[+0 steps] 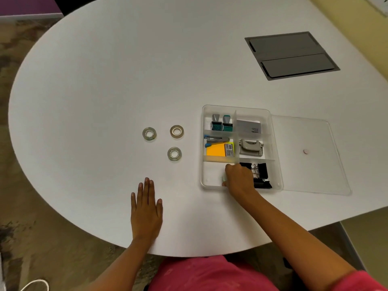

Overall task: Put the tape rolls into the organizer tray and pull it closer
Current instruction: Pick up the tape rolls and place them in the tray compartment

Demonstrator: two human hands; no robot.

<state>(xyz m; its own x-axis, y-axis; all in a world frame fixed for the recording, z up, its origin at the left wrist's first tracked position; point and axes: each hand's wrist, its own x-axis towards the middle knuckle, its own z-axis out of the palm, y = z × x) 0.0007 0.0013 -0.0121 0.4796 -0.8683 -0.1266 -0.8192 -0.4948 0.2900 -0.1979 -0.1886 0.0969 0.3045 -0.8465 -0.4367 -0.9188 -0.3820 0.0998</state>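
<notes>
My right hand point(239, 178) curled in clear organizer tray point(278, 171), grip unclear | left hand point(146, 208) flat, open | three tape rolls point(174, 153) centre frame.

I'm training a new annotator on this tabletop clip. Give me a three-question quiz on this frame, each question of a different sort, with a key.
1. How many tape rolls lie on the table outside the tray?
2. True or false: the left hand is gripping a roll.
3. Where is the right hand? A) on the lid B) in the tray's near left compartment C) on the stapler

Key
1. Three: a far left roll, a tan roll and a near roll.
2. False: it lies flat and open on the table.
3. B. Whether it holds anything cannot be told.
</notes>
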